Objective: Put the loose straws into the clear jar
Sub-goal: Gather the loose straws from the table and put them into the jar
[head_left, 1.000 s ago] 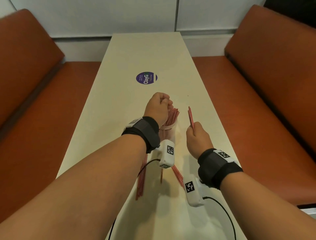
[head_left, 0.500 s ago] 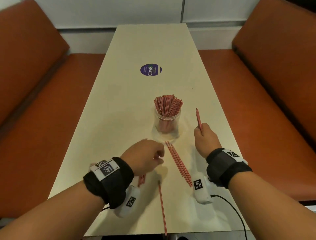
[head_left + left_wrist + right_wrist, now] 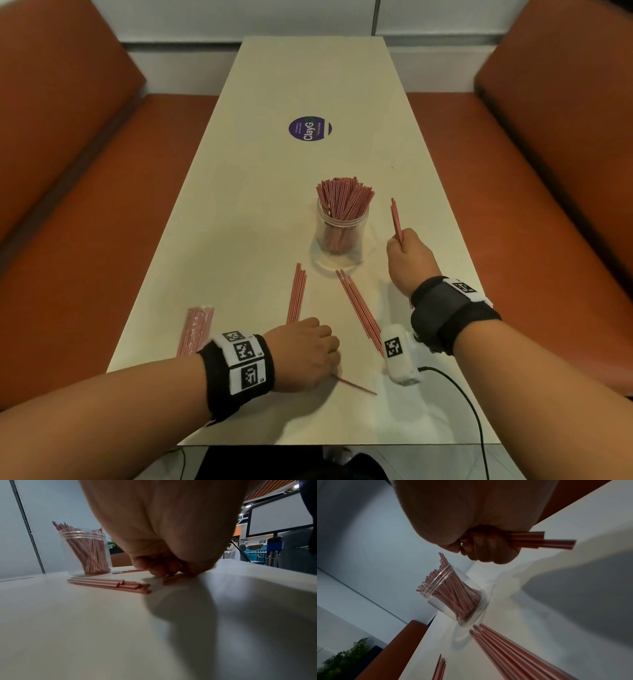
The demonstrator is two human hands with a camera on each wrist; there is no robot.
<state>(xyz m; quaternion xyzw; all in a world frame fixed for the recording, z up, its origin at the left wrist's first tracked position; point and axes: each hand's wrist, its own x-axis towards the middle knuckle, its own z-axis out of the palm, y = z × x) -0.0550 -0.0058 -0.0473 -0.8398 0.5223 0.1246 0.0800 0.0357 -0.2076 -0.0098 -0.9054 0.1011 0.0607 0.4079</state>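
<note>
A long table runs between orange benches; its far half lies bare past a sticker. The jar stands mid-table. At its 3 o'clock the right hand grips straws. At 6, near the front edge, the left hand pinches a straw; loose bundles lie between.
</note>
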